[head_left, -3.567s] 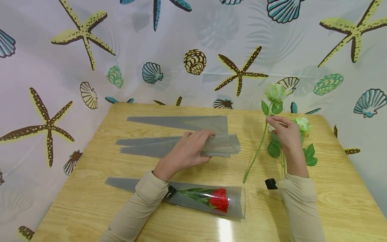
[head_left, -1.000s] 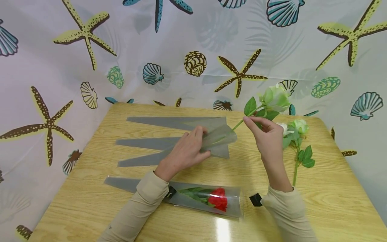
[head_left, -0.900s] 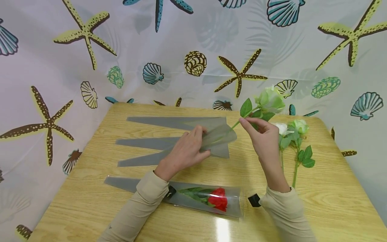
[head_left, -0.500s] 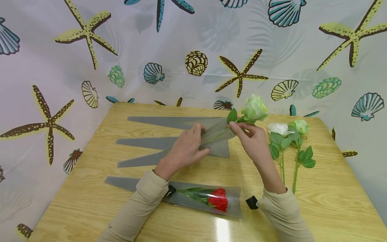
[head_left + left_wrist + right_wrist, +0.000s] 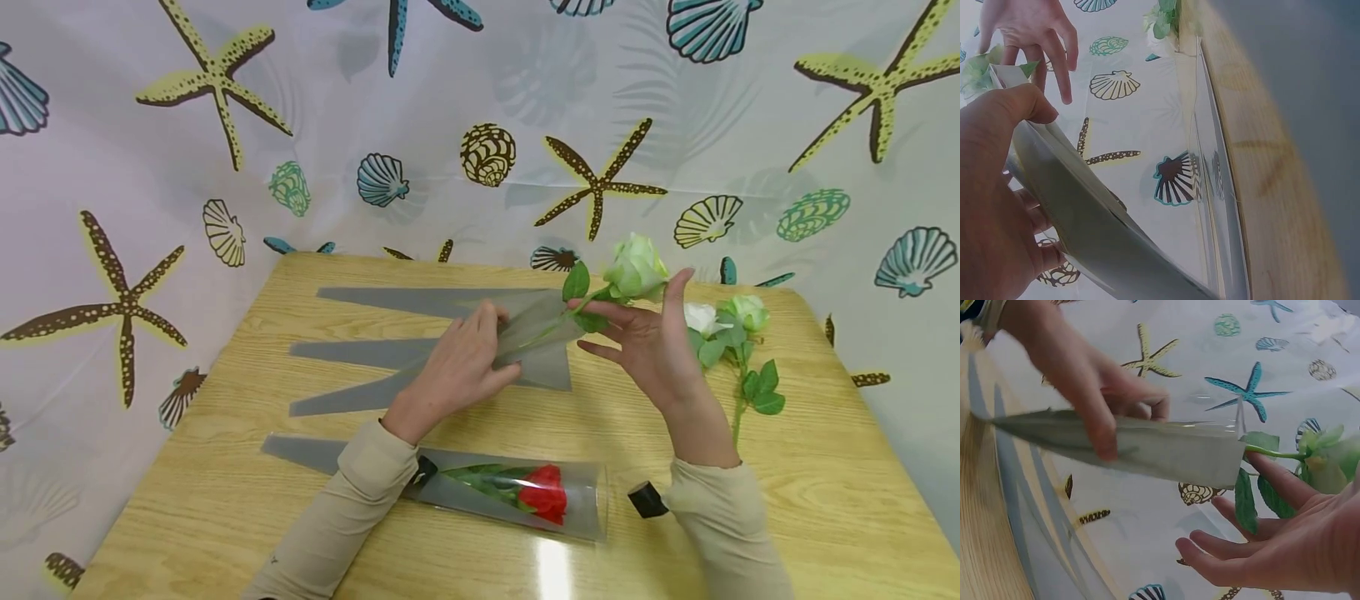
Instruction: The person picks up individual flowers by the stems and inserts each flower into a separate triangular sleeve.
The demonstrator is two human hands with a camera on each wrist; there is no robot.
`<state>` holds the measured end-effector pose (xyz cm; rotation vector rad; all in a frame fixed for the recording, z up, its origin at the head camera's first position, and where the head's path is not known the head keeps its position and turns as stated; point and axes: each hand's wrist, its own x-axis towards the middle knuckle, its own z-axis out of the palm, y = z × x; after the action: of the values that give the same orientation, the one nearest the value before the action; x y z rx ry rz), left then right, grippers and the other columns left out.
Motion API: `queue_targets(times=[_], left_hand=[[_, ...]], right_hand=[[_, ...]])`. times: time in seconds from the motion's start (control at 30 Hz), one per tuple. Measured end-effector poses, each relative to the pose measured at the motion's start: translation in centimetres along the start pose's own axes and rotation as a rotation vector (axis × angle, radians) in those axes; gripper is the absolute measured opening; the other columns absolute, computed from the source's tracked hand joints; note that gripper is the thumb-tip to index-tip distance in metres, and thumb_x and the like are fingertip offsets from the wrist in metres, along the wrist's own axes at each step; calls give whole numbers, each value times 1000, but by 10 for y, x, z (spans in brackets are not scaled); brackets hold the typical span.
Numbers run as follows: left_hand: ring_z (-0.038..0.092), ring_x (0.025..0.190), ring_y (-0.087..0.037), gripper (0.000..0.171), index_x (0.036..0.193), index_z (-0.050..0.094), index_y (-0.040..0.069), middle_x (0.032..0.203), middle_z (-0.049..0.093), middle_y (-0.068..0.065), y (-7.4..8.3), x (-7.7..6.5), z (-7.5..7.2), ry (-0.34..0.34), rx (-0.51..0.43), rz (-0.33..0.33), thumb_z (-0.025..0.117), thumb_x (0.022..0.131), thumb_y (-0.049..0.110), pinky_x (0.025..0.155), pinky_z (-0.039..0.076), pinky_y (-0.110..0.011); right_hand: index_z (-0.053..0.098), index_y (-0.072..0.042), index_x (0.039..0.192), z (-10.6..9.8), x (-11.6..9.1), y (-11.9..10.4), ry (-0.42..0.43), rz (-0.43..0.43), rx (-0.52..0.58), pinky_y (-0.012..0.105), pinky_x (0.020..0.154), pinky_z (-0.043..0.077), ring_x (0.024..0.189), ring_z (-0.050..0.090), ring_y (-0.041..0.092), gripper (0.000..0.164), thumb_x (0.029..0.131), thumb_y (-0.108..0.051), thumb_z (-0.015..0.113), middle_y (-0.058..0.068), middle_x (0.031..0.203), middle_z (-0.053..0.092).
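My left hand [image 5: 457,367] grips a clear tapered flower sleeve [image 5: 1172,450], thumb on one side and fingers on the other. The sleeve tilts up to the right, its wide mouth raised. A pale green artificial rose [image 5: 636,268] has its stem inside that mouth; bloom and leaves stick out past the rim. Palm up, my right hand [image 5: 660,350] spreads its fingers beneath the flower, the index finger touching the stem close to the rim and the thumb extended away. In the left wrist view, the sleeve [image 5: 1085,206] runs down from the left hand [image 5: 997,181].
Two more flat sleeves lie behind, a far one [image 5: 390,298] and a nearer one [image 5: 352,354]. In front is a sleeve [image 5: 588,500] holding a red rose [image 5: 543,493]. A white rose [image 5: 701,318] and another green rose [image 5: 748,312] lie right on the wooden table [image 5: 810,483].
The left hand has raised the sleeve's mouth. The right hand has brought the green rose leftward and slid its stem in, then loosened its pinch and spread its fingers.
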<state>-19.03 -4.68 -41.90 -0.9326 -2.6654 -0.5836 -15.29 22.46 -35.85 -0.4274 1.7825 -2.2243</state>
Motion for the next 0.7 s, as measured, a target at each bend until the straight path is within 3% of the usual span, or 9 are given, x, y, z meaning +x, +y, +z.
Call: queue_targets(times=[0.13,0.27,0.4,0.7], left_hand=[[44,79,-17,53,129,45,6,113,59,-8,0,1,0,0,1,0,73,95,36,73,37,-31],[44,78,-17,54,129,45,6,116,59,-9,1,0,0,-9,-2,2,73,96,36,74,37,-32],[45,78,-17,54,130,45,5,118,60,-9,1,0,1,-7,-1,6,73,96,36,74,37,-32],[44,75,-16,53,128,45,5,115,60,-8,1,0,3,21,0,12,73,94,33,73,36,-30]], right_hand=[[82,-26,121,-10,-1,-2,-88,43,173,63,120,30,163,22,27,101,96,-82,0,-5,143,68],[85,-23,111,-13,-1,-3,-76,66,241,61,118,30,151,42,20,91,104,-75,11,-6,133,75],[85,-26,105,-12,-1,-5,-39,68,218,61,117,30,141,54,15,79,109,-66,17,-6,129,77],[73,-30,120,-12,1,-9,15,115,168,47,113,45,139,55,17,59,112,-60,23,-8,131,75]])
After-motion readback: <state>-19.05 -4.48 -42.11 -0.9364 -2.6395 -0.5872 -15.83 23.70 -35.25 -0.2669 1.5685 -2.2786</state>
